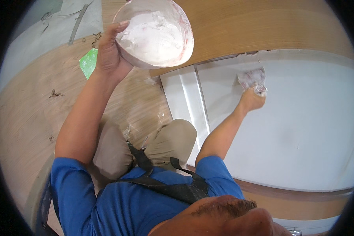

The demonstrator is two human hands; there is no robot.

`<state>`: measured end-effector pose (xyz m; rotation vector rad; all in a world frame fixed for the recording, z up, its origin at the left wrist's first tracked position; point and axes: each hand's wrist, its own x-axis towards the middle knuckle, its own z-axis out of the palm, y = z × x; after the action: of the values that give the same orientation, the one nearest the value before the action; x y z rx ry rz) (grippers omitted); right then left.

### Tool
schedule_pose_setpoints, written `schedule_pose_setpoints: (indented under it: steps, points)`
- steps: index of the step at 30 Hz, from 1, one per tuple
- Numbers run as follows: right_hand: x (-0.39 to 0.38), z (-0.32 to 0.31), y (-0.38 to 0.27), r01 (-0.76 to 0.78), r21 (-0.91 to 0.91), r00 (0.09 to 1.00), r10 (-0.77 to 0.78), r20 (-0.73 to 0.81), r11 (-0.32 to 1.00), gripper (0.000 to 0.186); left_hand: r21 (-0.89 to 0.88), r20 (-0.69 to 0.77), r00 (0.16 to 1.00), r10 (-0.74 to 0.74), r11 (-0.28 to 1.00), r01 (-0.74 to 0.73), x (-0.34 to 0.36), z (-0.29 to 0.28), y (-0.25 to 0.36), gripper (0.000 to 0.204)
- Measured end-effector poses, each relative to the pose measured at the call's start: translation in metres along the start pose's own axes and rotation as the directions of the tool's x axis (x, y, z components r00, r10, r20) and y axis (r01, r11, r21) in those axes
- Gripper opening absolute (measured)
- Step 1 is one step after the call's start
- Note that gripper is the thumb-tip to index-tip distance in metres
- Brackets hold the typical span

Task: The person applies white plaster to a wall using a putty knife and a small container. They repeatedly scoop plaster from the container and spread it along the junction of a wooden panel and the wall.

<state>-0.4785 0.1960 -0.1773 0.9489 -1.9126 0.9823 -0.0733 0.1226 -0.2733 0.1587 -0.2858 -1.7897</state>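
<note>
My left hand (pixel 112 53) grips the rim of a round bowl (pixel 187 43), thumb over the edge, holding it up and tilted toward me. White putty or paste (pixel 153 33) coats its inside, with reddish smears near the rim. In my right hand (pixel 252 99) is a putty knife (pixel 252 78) with a wide blade, its blade and handle caked in white. The blade lies at or close to the white panel (pixel 287 118), near its far edge; whether it touches I cannot tell. My right fingers are closed round the handle.
A wood-toned surface (pixel 271 23) borders the panel, with a rough, chipped seam between them. A green piece (pixel 89 63) lies on the wood-look floor (pixel 39 114), beside small dark scraps (pixel 56 93). My knees (pixel 177 137) are bent between floor and panel. A grey sheet (pixel 63 29) lies at far left.
</note>
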Motion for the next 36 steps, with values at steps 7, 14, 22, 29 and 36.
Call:
schedule_pose_setpoints:
  steps: [7, 14, 22, 29, 36]
  points:
    - [-0.002, -0.020, -0.043, 0.353, 0.046, 0.887, -0.350, 0.302, 0.934, 0.015, 0.013, 0.005, 0.998, -0.058, 0.998, 0.058, 0.001, 0.001, -0.005, 0.069]
    - [0.004, 0.020, -0.047, 0.652, -0.040, 0.675, -0.556, 0.484, 0.757, 0.012, 0.010, -0.012, 0.999, -0.050, 0.999, 0.050, -0.002, 0.006, -0.002, 0.069]
    - [0.051, 0.021, -0.053, 0.665, -0.150, 0.727, -0.588, 0.354, 0.732, 0.016, -0.025, 0.000, 0.999, -0.042, 0.999, 0.042, 0.001, 0.000, -0.003, 0.069]
    - [0.106, 0.000, -0.061, 0.640, -0.204, 0.765, -0.590, 0.259, 0.741, 0.018, -0.012, -0.034, 0.999, -0.036, 0.999, 0.035, 0.000, -0.002, -0.005, 0.068]
    - [0.148, -0.013, -0.075, 0.637, -0.241, 0.770, -0.611, 0.181, 0.732, 0.019, -0.016, -0.024, 0.999, -0.033, 0.999, 0.033, 0.000, 0.000, -0.003, 0.069]
